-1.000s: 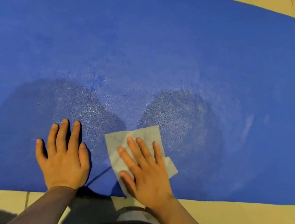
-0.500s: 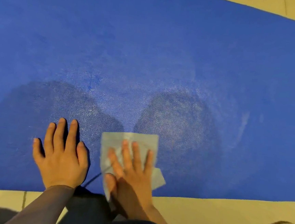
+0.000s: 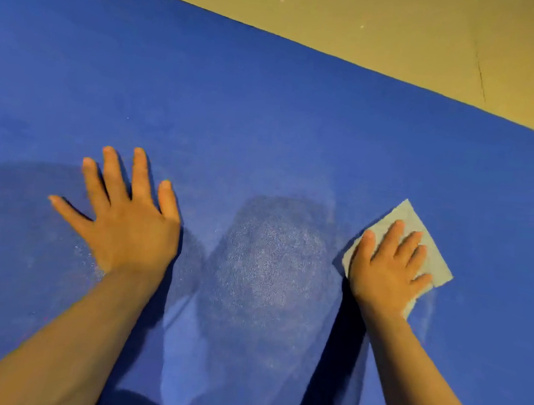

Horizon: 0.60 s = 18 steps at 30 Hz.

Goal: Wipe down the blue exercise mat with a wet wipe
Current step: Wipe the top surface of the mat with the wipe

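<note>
- Tan floor (image 3: 403, 30) fills the top right; one thin dark crack line runs down it near the right edge.
- Blue exercise mat (image 3: 266, 121) covers nearly everything else, its far edge running diagonally from upper left down to the right.
- Left hand (image 3: 125, 219) lies palm down on the mat, left of centre, fingers straight and spread, thumb out to the left. Grip: flat, holding nothing.
- Right hand (image 3: 385, 271) is palm down on the wet wipe (image 3: 429, 249), right of centre, well apart from the left hand. Fingers lie mostly straight, slightly bent at the tips, pressing the wipe onto the mat; no pinch visible.
- Wipe is a pale grey folded sheet, turned corner-up; its far corner and right corner stick out past the fingers.
- Between the hands the mat shows a darker speckled patch with a glossy sheen; a paler streak runs toward the bottom edge.
- Both forearms are bare and enter from the bottom.
</note>
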Tool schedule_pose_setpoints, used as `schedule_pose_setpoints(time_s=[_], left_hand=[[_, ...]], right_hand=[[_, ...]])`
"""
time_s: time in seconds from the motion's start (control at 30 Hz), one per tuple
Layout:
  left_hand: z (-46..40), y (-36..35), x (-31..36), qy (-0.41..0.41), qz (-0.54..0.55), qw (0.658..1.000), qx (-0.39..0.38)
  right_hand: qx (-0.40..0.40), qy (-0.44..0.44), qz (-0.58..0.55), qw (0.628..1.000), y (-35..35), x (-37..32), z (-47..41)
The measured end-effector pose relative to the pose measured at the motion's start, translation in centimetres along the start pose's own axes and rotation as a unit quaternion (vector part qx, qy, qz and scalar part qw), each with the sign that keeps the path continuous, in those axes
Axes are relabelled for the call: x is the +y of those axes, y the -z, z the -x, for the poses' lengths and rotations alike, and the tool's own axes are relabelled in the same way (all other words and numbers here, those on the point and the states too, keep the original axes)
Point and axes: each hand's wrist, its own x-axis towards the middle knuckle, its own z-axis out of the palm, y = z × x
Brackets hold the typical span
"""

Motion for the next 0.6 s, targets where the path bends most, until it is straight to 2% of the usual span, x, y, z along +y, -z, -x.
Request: schedule_pose_setpoints(time_s=[0.03, 0.07, 0.13, 0.2, 0.27, 0.3, 0.33, 0.37, 0.4, 0.5, 0.6], left_hand=[[-0.1, -0.4, 0.1, 0.000, -0.004, 1.000, 0.006], [0.0, -0.6, 0.1, -0.005, -0.005, 1.000, 0.014], [0.0, -0.8, -0.1, -0.006, -0.008, 1.000, 0.015], [0.0, -0.8, -0.2, -0.001, -0.007, 1.000, 0.017], [0.1, -0.9, -0.2, 0.002, -0.010, 1.000, 0.023], [0.2, -0.9, -0.1, 0.001, -0.009, 1.000, 0.026], [0.2, -0.9, -0.1, 0.001, -0.006, 1.000, 0.027], [0.1, -0.8, 0.0, 0.005, 0.000, 1.000, 0.028], [0.0, -0.8, 0.1, 0.011, 0.003, 1.000, 0.027], [-0.1, -0.8, 0.2, 0.003, 0.006, 0.999, 0.034], [-0.2, -1.1, 0.0, 0.007, 0.010, 0.999, 0.034]], right_hand=[[0.006, -0.013, 0.001, 1.000, -0.6, -2.3, 0.1], [0.014, 0.010, 0.011, 1.000, -1.4, -5.1, 0.6], [0.064, 0.141, 0.012, 0.988, -3.3, -11.4, 2.5], [0.098, 0.302, -0.005, 0.948, -4.3, -16.9, 5.2], [0.050, 0.466, -0.017, 0.883, -4.1, -19.2, 4.9], [0.026, 0.522, -0.018, 0.852, -3.7, -18.7, 3.3], [0.014, 0.543, -0.014, 0.839, -2.9, -17.4, 1.1], [0.013, 0.525, -0.011, 0.851, -2.1, -15.4, -1.4], [0.021, 0.478, -0.007, 0.878, -1.4, -13.0, -4.1], [0.000, 0.235, 0.013, 0.972, 1.1, -4.8, -9.9], [0.004, 0.032, -0.001, 0.999, 2.4, -2.2, -11.1]])
